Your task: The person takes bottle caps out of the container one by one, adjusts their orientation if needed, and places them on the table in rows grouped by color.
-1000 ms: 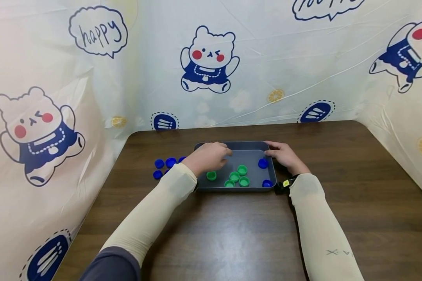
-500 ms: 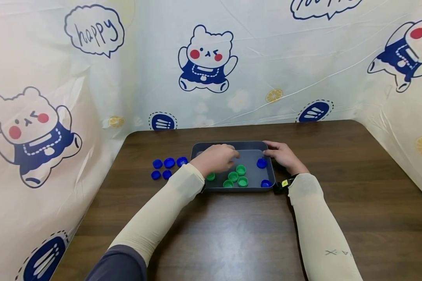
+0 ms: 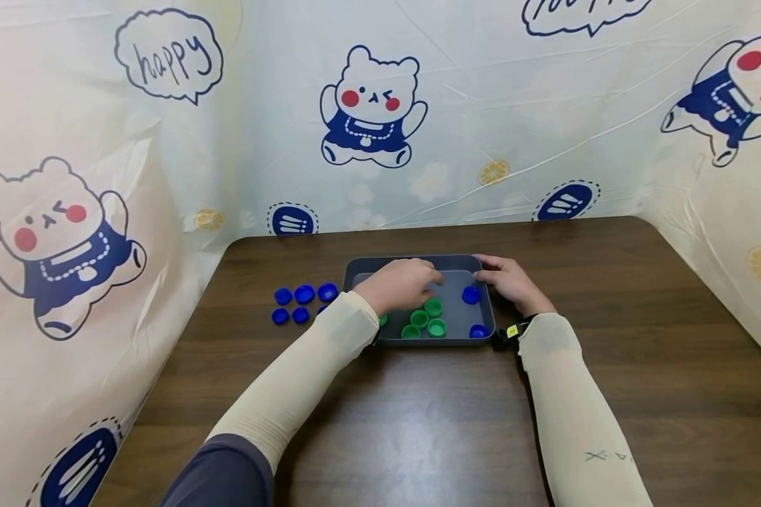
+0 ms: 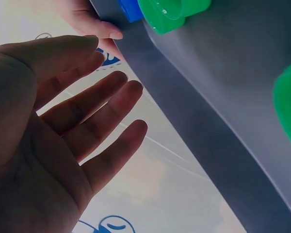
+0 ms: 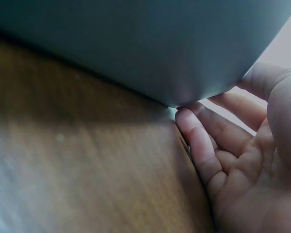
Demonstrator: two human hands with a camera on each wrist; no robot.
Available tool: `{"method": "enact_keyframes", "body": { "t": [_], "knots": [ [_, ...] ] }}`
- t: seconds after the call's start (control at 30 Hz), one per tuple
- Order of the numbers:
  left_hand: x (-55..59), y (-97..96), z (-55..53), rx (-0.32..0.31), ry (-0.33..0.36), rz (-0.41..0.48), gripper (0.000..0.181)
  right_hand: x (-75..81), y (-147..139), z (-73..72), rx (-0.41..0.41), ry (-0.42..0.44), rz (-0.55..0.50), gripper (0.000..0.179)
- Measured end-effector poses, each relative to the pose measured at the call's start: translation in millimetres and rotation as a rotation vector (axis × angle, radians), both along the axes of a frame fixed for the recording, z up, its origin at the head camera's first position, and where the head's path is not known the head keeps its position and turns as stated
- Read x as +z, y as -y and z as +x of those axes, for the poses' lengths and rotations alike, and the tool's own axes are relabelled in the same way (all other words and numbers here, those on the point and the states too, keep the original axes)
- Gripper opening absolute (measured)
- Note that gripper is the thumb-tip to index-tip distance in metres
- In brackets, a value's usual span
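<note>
My left hand is hovering over the shallow, dark grey, rectangular tray, fingers lying loosely apart, holding nothing. Tray is sitting on the dark brown wood-grain table, long axis running left to right across me. My right hand is gripping its far right corner, thumb and fingers pressing the wall. Four round, green, plastic-looking caps are clustering inside, on my side of the left fingertips, so left is being the nearer hand; a fifth is peeking past my wrist. Two round blue caps are lying toward the right end, nearer my right. More loose blue caps are sitting outside, left of the tray.
</note>
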State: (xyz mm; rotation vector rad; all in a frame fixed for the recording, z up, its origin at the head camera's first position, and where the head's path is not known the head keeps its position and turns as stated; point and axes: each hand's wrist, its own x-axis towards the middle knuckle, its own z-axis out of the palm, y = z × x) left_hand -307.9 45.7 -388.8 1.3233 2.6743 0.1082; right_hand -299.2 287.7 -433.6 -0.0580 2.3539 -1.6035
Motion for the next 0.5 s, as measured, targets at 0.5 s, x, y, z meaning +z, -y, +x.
{"method": "enact_keyframes", "body": {
  "t": [0.5],
  "knots": [
    [-2.0,-22.4,-11.2,-0.016,0.047,0.006,0.03,-37.9,-12,-24.0,-0.018,0.006,-0.025,0.052]
  ]
}}
